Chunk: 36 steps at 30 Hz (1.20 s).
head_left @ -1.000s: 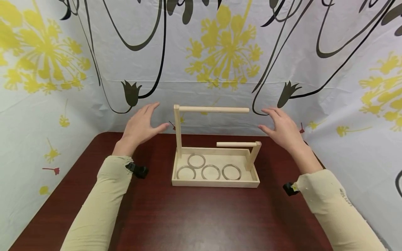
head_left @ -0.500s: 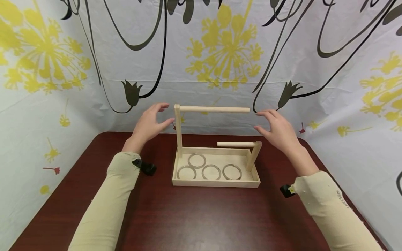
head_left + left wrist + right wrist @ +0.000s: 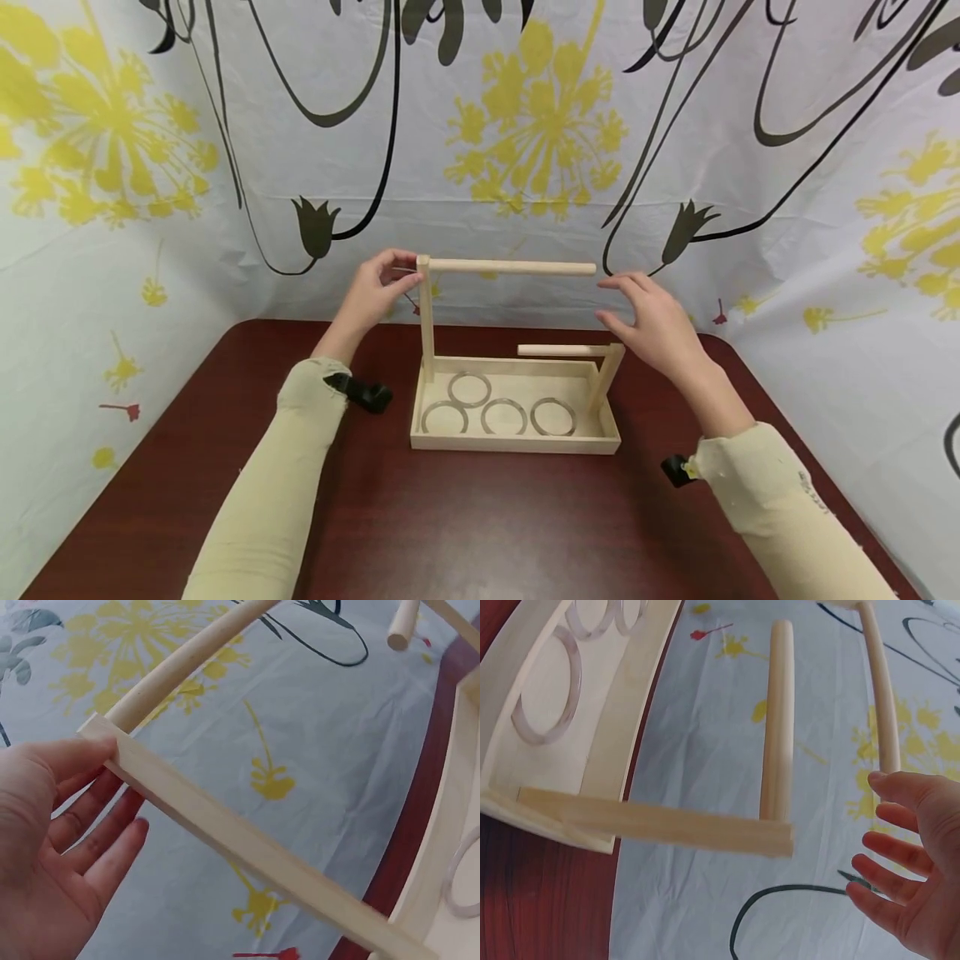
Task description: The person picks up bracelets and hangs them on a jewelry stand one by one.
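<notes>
Pale wooden rack (image 3: pixel 517 445), two round rods (image 3: pixel 510 267) (one higher); left hand (image 3: pixel 367 289) pinches tall post (image 3: pixel 427 325); right hand (image 3: pixel 654 321) spread wide.

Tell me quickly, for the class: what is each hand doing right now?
Left hand: pinching the tall post near its top.
Right hand: open, holding nothing.

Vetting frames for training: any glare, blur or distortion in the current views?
Head: soft glare on the near part of the table, nothing blown out on it; left wrist: slightly soft overall, but the wooden post stays readable; right wrist: the tray has a wall that looks bowed, probably lens distortion.
</notes>
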Each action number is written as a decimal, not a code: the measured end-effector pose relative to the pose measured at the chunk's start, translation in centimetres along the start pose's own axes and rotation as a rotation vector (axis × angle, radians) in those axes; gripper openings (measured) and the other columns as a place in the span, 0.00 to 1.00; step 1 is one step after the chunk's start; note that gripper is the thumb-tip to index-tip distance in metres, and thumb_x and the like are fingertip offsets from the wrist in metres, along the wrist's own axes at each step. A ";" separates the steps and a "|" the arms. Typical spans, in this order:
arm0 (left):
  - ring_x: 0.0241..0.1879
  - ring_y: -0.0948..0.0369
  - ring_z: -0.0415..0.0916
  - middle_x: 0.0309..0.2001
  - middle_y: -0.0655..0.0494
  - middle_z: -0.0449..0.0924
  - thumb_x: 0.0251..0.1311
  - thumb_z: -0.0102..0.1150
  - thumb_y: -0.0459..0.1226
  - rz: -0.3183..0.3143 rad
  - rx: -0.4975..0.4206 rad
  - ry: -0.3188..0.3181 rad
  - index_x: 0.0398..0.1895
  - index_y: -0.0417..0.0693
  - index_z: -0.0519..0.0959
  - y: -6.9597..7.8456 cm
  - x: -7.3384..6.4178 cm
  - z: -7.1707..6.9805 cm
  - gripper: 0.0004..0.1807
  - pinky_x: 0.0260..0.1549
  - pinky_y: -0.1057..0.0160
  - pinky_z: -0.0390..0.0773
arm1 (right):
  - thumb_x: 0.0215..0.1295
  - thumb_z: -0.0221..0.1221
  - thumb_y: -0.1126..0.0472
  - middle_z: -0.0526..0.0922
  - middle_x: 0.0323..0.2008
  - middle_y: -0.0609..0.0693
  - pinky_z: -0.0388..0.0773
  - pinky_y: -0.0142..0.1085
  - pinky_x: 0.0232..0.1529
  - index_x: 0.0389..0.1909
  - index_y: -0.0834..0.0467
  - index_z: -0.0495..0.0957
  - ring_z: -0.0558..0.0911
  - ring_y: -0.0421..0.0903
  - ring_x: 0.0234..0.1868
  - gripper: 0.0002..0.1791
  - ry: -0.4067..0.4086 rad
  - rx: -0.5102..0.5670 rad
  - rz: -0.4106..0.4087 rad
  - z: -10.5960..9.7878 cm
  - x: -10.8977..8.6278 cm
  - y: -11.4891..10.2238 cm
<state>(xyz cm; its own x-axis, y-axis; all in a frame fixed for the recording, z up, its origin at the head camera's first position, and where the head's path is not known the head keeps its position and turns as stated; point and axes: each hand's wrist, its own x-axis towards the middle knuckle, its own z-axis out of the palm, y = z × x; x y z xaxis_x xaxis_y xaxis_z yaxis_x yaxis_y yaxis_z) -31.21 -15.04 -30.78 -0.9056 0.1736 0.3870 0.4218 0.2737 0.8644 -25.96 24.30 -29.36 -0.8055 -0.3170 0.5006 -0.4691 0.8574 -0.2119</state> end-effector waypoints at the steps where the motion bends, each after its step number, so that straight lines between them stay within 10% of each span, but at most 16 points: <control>1: 0.52 0.55 0.80 0.54 0.39 0.78 0.68 0.59 0.33 0.000 -0.019 0.004 0.58 0.32 0.74 -0.2 0.0 0.1 0.18 0.49 0.67 0.77 | 0.65 0.65 0.59 0.77 0.59 0.58 0.73 0.58 0.58 0.60 0.59 0.76 0.75 0.61 0.61 0.23 -0.001 0.008 -0.004 0.0 -0.1 -0.2; 9: 0.47 0.69 0.75 0.53 0.36 0.75 0.71 0.52 0.28 0.076 -0.159 -0.011 0.59 0.28 0.68 -1.3 -0.6 1.4 0.17 0.46 0.74 0.78 | 0.65 0.66 0.57 0.77 0.59 0.55 0.75 0.57 0.56 0.61 0.57 0.76 0.77 0.59 0.60 0.24 -0.032 0.071 -0.027 0.2 -1.2 -2.1; 36: 0.51 0.64 0.70 0.56 0.35 0.72 0.74 0.47 0.29 0.085 -0.092 0.020 0.60 0.29 0.65 -1.3 -0.5 1.9 0.16 0.56 0.65 0.73 | 0.62 0.67 0.65 0.83 0.53 0.51 0.81 0.46 0.56 0.56 0.59 0.79 0.82 0.48 0.54 0.20 -0.091 0.452 -0.143 5.4 -4.6 -6.2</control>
<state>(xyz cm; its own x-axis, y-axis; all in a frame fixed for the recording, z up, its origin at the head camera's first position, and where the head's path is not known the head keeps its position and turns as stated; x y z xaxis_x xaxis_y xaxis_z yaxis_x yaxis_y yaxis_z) -31.23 -13.73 -32.71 -0.8677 0.1731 0.4660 0.4924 0.1709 0.8534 -21.27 18.25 -34.87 -0.7402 -0.4709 0.4800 -0.6718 0.5469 -0.4996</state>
